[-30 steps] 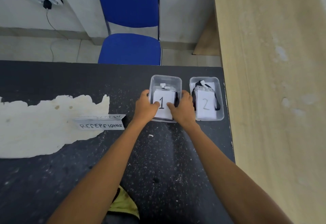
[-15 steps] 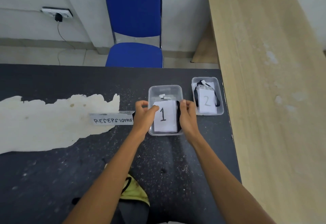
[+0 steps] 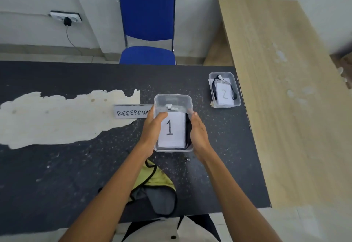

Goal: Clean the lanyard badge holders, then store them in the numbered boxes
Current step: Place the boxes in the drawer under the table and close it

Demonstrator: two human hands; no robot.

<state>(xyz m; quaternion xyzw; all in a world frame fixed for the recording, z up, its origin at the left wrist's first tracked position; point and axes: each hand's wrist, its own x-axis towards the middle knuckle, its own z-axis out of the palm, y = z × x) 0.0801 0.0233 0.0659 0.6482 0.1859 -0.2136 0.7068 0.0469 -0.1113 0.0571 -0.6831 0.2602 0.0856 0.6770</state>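
A clear plastic box (image 3: 173,98) sits mid-table with a badge holder (image 3: 172,130) marked "1" and a black lanyard inside. My left hand (image 3: 152,130) grips the box's left wall, thumb on the card. My right hand (image 3: 198,134) presses flat against the right wall. A second clear box (image 3: 236,96) stands at the far right of the black table. It holds a badge holder (image 3: 224,95) marked "2" and a black lanyard.
A paper sign (image 3: 131,112) reading "RESEPSION" lies left of box 1, on a worn pale patch (image 3: 57,119). A yellow-and-grey cloth (image 3: 154,188) lies near the front edge. A wooden table (image 3: 285,89) adjoins on the right. A blue chair (image 3: 147,32) stands behind.
Both hands have pulled box 1 toward me and to the left, away from box 2. Box 2 has stayed put.
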